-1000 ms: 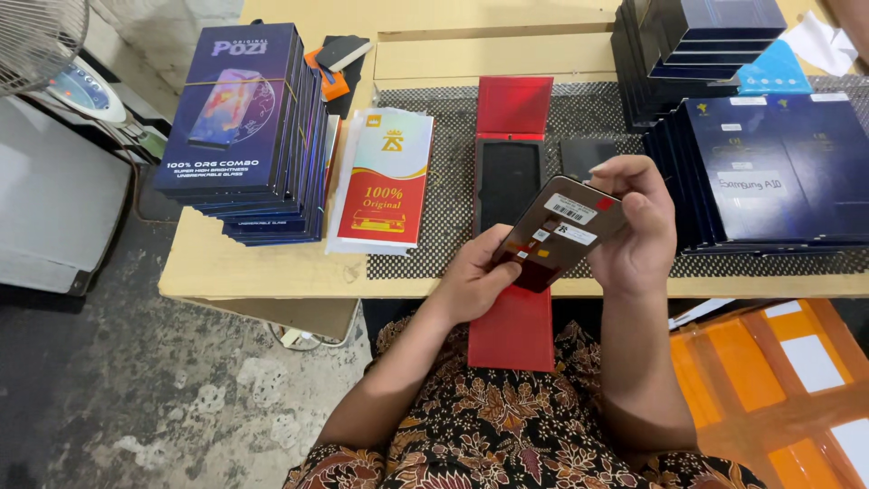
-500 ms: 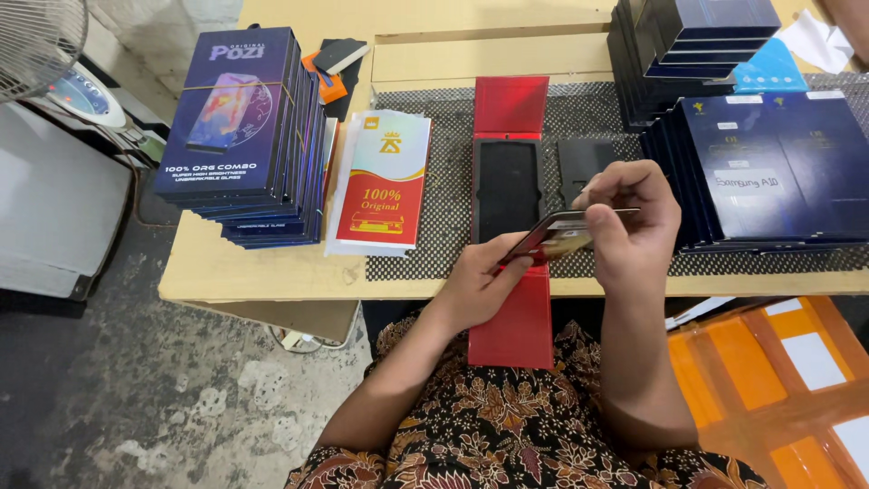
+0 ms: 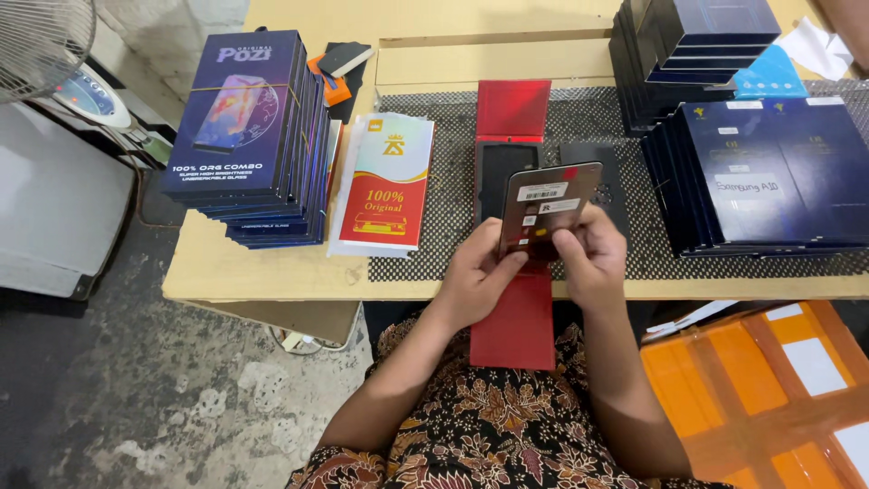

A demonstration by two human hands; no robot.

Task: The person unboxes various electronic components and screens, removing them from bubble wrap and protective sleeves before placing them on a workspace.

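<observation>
I hold a flat dark phone screen panel (image 3: 546,206) with white barcode stickers on its back, upright above the table's front edge. My left hand (image 3: 478,273) grips its lower left edge. My right hand (image 3: 593,251) grips its lower right side, thumb on the back. Behind the panel an open red box (image 3: 512,113) lies on a black mesh mat (image 3: 453,199), with a black tray inside. The box's red flap (image 3: 514,317) hangs over the table edge toward my lap.
A tall stack of dark blue boxes (image 3: 249,136) stands at the left, red and white packets (image 3: 385,186) beside it. More dark blue boxes (image 3: 769,167) fill the right. Orange cartons (image 3: 769,380) sit on the floor at right; a fan (image 3: 41,45) and a scale (image 3: 90,95) at left.
The panel went from tilted, to nearly edge-on, to upright with its stickered back facing me. Both hands shifted to its lower edge.
</observation>
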